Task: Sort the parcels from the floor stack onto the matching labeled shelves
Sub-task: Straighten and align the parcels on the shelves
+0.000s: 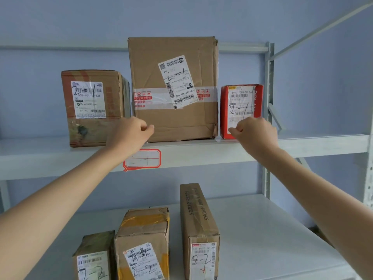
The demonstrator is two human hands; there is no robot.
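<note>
A large brown parcel (pixel 173 87) marked 2-1 stands in the middle of the upper shelf (pixel 201 152). Left of it sits a smaller brown parcel (pixel 90 106), and a red parcel (pixel 241 110) stands on its right; both are marked 2-1. My left hand (pixel 131 136) is at the large parcel's lower left corner, fingers curled, holding nothing. My right hand (pixel 254 134) hovers in front of the red parcel's lower edge, fingers curled loosely; whether it touches the parcel I cannot tell. A red-framed label (pixel 142 159) is stuck on the shelf's front edge.
On the lower shelf (pixel 262 229) stand three brown parcels marked 2-2: a small one (pixel 94 257), a yellow-taped one (pixel 143 243) and a long narrow one (pixel 198 229). A grey upright post (pixel 268 118) bounds the shelves on the right. A blue wall lies behind.
</note>
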